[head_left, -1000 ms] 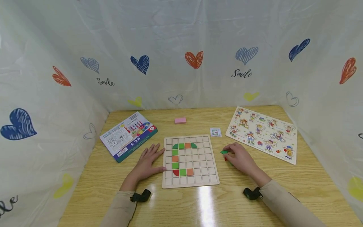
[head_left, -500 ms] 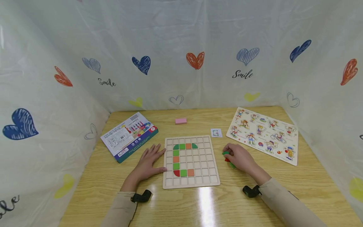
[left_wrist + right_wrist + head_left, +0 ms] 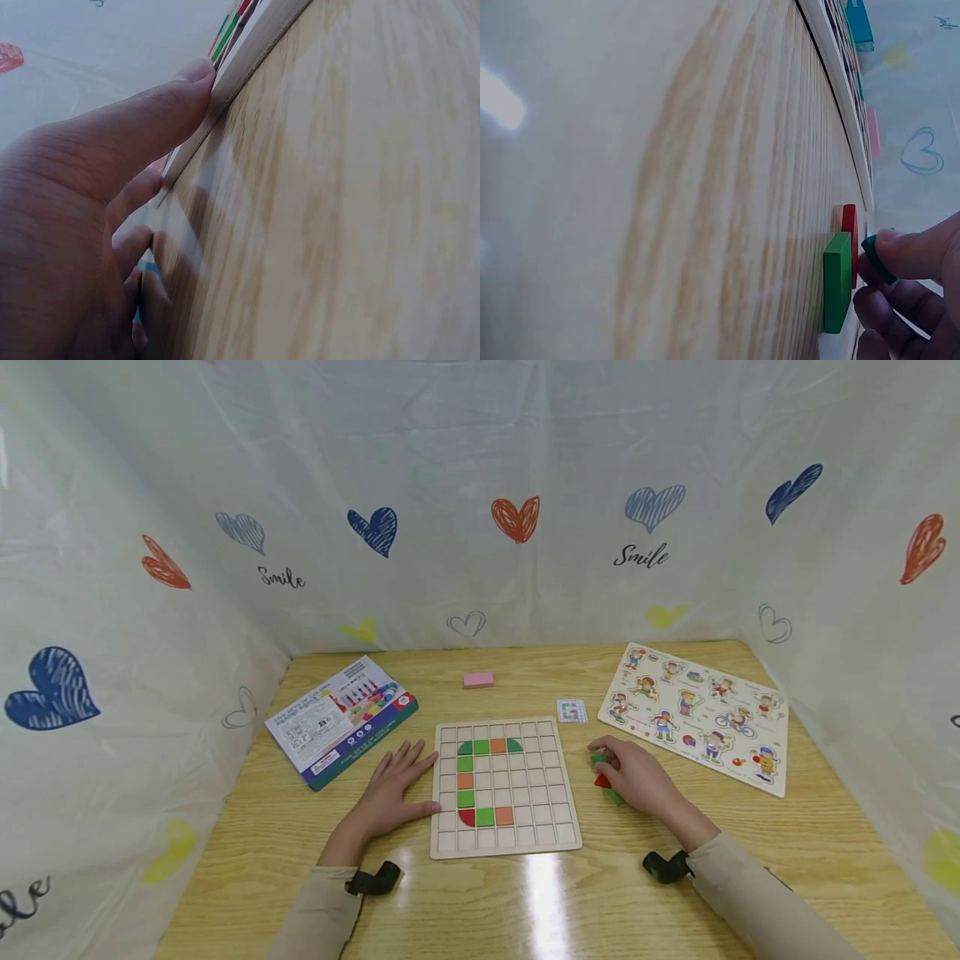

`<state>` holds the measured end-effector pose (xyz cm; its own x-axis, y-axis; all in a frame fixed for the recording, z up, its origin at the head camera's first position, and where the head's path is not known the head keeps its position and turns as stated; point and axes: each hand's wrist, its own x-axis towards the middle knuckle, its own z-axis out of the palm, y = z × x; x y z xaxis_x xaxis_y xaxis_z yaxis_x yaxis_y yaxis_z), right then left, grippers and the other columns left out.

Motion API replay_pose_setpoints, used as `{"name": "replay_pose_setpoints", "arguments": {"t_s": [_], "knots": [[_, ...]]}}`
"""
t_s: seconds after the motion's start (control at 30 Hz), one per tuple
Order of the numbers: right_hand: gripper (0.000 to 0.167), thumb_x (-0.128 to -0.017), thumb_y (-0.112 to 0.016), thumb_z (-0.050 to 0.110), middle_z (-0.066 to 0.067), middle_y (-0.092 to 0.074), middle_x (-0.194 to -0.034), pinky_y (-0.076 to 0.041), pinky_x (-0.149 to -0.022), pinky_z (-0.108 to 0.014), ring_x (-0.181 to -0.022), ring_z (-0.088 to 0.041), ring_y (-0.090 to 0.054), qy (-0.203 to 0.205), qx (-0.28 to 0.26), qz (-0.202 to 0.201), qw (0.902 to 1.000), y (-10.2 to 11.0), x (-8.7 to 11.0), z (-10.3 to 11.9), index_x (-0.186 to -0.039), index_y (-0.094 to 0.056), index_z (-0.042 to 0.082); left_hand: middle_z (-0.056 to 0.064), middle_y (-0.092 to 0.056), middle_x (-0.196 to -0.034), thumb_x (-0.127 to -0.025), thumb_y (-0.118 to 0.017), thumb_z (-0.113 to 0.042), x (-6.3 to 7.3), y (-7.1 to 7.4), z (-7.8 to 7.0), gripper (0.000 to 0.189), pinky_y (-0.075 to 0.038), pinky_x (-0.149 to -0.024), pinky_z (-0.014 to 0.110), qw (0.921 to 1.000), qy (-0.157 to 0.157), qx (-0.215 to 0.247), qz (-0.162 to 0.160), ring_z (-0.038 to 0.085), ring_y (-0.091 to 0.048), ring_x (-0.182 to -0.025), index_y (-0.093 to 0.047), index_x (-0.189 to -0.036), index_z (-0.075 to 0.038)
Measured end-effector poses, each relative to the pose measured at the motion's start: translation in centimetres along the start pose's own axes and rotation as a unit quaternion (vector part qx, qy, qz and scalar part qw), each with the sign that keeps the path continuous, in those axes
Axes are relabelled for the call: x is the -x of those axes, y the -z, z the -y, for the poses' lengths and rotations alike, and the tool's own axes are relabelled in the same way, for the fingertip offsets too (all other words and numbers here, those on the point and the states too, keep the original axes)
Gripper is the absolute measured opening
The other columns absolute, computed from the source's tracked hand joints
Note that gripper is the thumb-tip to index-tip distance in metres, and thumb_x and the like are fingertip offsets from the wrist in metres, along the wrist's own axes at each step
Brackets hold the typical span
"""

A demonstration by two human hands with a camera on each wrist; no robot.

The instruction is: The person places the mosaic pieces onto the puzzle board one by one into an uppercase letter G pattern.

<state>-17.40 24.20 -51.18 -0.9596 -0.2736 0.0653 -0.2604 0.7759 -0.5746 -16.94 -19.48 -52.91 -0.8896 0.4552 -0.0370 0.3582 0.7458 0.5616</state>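
Note:
A wooden grid board lies on the table, with green, orange and red tiles set in a C-shaped run. Along its left edge rests my left hand, fingers spread; in the left wrist view the thumb touches the board's side. To the right of the board, my right hand pinches a dark green tile with a curved side between thumb and finger. Just below that hand a green square tile and a red tile lie on the table, partly covered by the hand in the head view.
A small pattern card lies by the board's upper right corner. Behind the board is a pink block. A printed box lies at left, and a picture puzzle board at right. A white curtain encloses the table's back and sides.
The dark green tile has turned and drawn in under my right fingers, and more of the red tile shows. My left hand has stayed at the board's edge.

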Motion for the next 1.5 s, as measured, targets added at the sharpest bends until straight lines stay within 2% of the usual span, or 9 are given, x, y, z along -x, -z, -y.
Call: {"name": "replay_pose_setpoints", "arguments": {"t_s": [0.1, 0.27, 0.37, 0.5, 0.6, 0.77, 1.0, 1.13, 1.5], "knots": [[0.019, -0.099, -0.067, 0.011, 0.001, -0.070, -0.095, -0.052, -0.072, -0.038, -0.081, -0.012, -0.062, 0.000, 0.001, -0.007, 1.0000, -0.1, 0.1, 0.0, -0.117, -0.071, 0.009, 0.008, -0.015, -0.170, -0.087, -0.073, -0.056, 0.0, 0.0, 0.0, 0.089, 0.001, -0.124, 0.054, 1.0000, 0.001, 0.000, 0.000, 0.033, -0.004, -0.157, -0.036, -0.160, -0.021], [0.011, -0.099, -0.067, 0.013, 0.000, -0.072, -0.094, -0.056, -0.073, -0.041, -0.083, -0.016, -0.068, -0.017, -0.019, -0.023, 0.9994, -0.1, 0.2, 0.2, -0.110, -0.068, 0.012, 0.008, -0.015, -0.170, -0.088, -0.074, -0.055, 0.0, 0.0, 0.0, 0.089, 0.001, -0.124, 0.054, 1.0000, 0.000, 0.000, -0.001, 0.033, -0.004, -0.157, -0.036, -0.160, -0.021], [0.008, -0.099, -0.068, 0.015, 0.001, -0.072, -0.094, -0.056, -0.074, -0.038, -0.083, -0.015, -0.069, -0.021, -0.041, -0.024, 0.9987, -0.1, 0.3, 0.6, -0.106, -0.066, 0.014, 0.009, -0.016, -0.170, -0.088, -0.074, -0.055, 0.0, 0.1, -0.1, 0.088, 0.001, -0.124, 0.055, 1.0000, -0.002, -0.002, -0.002, 0.034, -0.005, -0.156, -0.036, -0.160, -0.021], [0.006, -0.096, -0.072, 0.013, 0.003, -0.067, -0.090, -0.051, -0.067, -0.030, -0.076, -0.011, -0.061, 0.001, -0.074, -0.016, 0.9971, -0.2, 0.4, 1.3, -0.099, -0.067, 0.015, 0.008, -0.015, -0.170, -0.088, -0.073, -0.056, 0.0, 0.0, 0.0, 0.089, 0.001, -0.124, 0.054, 1.0000, -0.002, -0.004, 0.000, 0.033, -0.005, -0.157, -0.035, -0.160, -0.022], [0.008, -0.094, -0.073, 0.010, 0.005, -0.063, -0.089, -0.050, -0.067, -0.028, -0.076, -0.010, -0.057, 0.022, -0.090, -0.011, 0.9956, -0.5, 0.5, 1.9, -0.096, -0.067, 0.015, 0.008, -0.015, -0.170, -0.088, -0.073, -0.056, 0.0, 0.0, 0.0, 0.089, 0.001, -0.125, 0.054, 1.0000, -0.002, -0.002, 0.000, 0.033, -0.005, -0.157, -0.035, -0.160, -0.022], [0.007, -0.096, -0.071, 0.013, 0.008, -0.064, -0.089, -0.052, -0.074, -0.026, -0.082, -0.009, -0.059, 0.017, -0.128, 0.020, 0.9914, -1.4, 0.8, 3.2, -0.099, -0.065, 0.017, 0.007, -0.015, -0.170, -0.087, -0.073, -0.057, 0.1, -0.1, 0.1, 0.090, 0.001, -0.125, 0.053, 1.0000, -0.002, 0.001, -0.002, 0.032, -0.004, -0.157, -0.035, -0.160, -0.022], [0.004, -0.098, -0.070, 0.019, 0.008, -0.064, -0.086, -0.051, -0.070, -0.024, -0.078, -0.008, -0.058, 0.026, -0.171, 0.081, 0.9817, -3.5, 1.0, 5.5, -0.100, -0.068, 0.016, 0.008, -0.016, -0.170, -0.087, -0.073, -0.057, 0.0, -0.1, 0.3, 0.089, 0.001, -0.124, 0.054, 0.9999, -0.007, 0.000, -0.007, 0.034, -0.005, -0.156, -0.036, -0.160, -0.022], [0.006, -0.098, -0.070, 0.025, 0.012, -0.063, -0.084, -0.050, -0.068, -0.023, -0.076, -0.006, -0.057, 0.035, -0.165, 0.099, 0.9806, -4.9, 1.0, 6.4, -0.098, -0.069, 0.019, 0.008, -0.016, -0.170, -0.087, -0.073, -0.057, 0.0, -0.1, 0.3, 0.089, 0.001, -0.125, 0.054, 1.0000, -0.006, 0.000, -0.006, 0.034, -0.006, -0.156, -0.036, -0.160, -0.022], [0.006, -0.094, -0.076, 0.020, 0.014, -0.056, -0.078, -0.046, -0.063, -0.022, -0.068, -0.002, -0.049, 0.076, -0.096, 0.095, 0.9879, -6.3, 0.8, 7.8, -0.094, -0.069, 0.020, 0.008, -0.015, -0.170, -0.088, -0.073, -0.057, 0.0, -0.1, 0.3, 0.089, 0.001, -0.125, 0.054, 1.0000, -0.006, -0.003, -0.005, 0.034, -0.006, -0.156, -0.036, -0.160, -0.022]]}}
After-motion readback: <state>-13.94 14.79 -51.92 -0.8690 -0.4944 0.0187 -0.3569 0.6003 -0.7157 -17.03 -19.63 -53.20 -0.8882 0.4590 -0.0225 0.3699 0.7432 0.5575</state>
